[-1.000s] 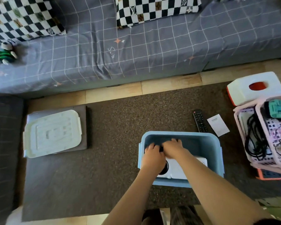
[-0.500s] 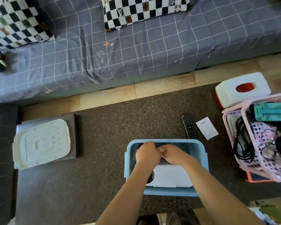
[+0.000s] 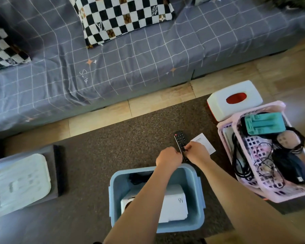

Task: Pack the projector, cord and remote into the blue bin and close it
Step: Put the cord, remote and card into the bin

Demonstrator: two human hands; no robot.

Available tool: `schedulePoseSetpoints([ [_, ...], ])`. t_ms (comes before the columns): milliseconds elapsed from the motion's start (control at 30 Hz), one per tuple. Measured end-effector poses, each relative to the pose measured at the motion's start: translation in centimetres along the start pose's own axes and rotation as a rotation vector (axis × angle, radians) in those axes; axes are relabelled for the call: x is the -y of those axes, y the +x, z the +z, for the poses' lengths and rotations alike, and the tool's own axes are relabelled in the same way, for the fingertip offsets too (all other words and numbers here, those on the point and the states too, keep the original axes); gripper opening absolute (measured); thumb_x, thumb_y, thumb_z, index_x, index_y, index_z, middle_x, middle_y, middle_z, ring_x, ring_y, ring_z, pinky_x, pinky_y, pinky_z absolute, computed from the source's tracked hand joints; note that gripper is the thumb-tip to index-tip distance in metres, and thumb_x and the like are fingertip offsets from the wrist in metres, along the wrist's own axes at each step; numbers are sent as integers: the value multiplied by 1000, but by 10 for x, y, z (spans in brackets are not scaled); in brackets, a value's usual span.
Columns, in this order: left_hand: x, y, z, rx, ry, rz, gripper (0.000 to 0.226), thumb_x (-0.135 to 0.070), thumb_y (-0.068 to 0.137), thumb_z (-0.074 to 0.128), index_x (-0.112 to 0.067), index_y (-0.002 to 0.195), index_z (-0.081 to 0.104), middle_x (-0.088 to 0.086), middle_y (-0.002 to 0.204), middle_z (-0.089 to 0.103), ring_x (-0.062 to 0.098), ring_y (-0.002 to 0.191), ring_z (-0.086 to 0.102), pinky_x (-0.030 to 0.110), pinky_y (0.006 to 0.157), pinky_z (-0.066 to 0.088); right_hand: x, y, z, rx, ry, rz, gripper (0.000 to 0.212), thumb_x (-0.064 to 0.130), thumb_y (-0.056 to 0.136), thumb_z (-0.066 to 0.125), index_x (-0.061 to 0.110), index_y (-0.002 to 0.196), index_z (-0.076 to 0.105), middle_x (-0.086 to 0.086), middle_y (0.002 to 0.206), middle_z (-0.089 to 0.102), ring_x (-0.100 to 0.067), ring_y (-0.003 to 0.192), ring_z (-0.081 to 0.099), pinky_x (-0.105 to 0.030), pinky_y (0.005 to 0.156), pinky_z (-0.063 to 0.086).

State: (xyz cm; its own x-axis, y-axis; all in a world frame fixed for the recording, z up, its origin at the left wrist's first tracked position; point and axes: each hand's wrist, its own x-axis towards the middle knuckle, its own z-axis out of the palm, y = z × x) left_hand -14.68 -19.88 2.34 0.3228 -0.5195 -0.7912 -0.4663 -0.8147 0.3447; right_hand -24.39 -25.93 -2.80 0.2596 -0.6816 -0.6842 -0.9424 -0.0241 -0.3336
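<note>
Slim black plastic remote (image 3: 180,143) with red power button lies flat on dark speckled carpet (image 3: 113,147), just beyond far rim of blue plastic bin (image 3: 199,201). Looks light, rigid, smooth; best taken across long edges near middle. Right hand (image 3: 198,153) pinching its near half, fingers closing on it. Left hand (image 3: 168,158) curled beside it; contact cannot tell. White boxy projector (image 3: 174,203) and black cord (image 3: 137,177) already in bin. White lid (image 3: 19,184) well apart, left. White paper card (image 3: 205,142) just beside remote.
</note>
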Motion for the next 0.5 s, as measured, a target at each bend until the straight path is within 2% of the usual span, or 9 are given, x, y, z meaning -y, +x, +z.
schedulePoseSetpoints([
  [100, -10, 23, 12, 102, -38, -88, 31, -13, 88, 42, 3, 103, 64, 20, 111, 65, 32, 99, 60, 31, 71, 40, -16, 12, 14, 92, 48, 56, 42, 29, 83, 65, 18, 122, 55, -9, 122, 59, -25, 111, 57, -36, 93, 45],
  [200, -15, 46, 20, 133, -122, -173, 31, -15, 90, 45, 4, 109, 62, 19, 113, 65, 32, 103, 61, 30, 73, 41, -28, 22, 22, 95, 142, 135, 48, 24, 82, 66, 15, 126, 48, -13, 121, 56, -28, 109, 56, -39, 93, 47],
  [267, -19, 57, 24, 167, -225, -246, 32, -15, 90, 47, 3, 112, 62, 18, 113, 65, 32, 103, 63, 30, 80, 49, -32, 28, 25, 116, 213, 157, 51, 18, 82, 66, 12, 128, 45, -14, 122, 57, -29, 110, 57, -39, 92, 46],
  [300, -21, 62, 27, 191, -292, -284, 33, -12, 89, 47, 3, 114, 62, 20, 113, 65, 34, 103, 63, 35, 87, 52, -35, 32, 27, 130, 245, 165, 52, 17, 82, 65, 11, 129, 43, -14, 123, 58, -29, 112, 57, -39, 93, 46],
  [367, -22, 69, 32, 227, -409, -335, 35, -3, 86, 45, 3, 117, 59, 24, 115, 63, 37, 104, 62, 45, 93, 52, -37, 38, 29, 170, 277, 161, 51, 17, 85, 63, 9, 131, 44, -14, 126, 59, -29, 116, 56, -39, 96, 44],
  [500, -20, 68, 34, 242, -515, -398, 40, -2, 84, 47, 0, 124, 52, 24, 115, 60, 32, 99, 59, 40, 84, 52, -33, 40, 33, 250, 253, 126, 36, 20, 90, 57, 11, 124, 57, -14, 124, 62, -28, 115, 57, -36, 94, 44],
])
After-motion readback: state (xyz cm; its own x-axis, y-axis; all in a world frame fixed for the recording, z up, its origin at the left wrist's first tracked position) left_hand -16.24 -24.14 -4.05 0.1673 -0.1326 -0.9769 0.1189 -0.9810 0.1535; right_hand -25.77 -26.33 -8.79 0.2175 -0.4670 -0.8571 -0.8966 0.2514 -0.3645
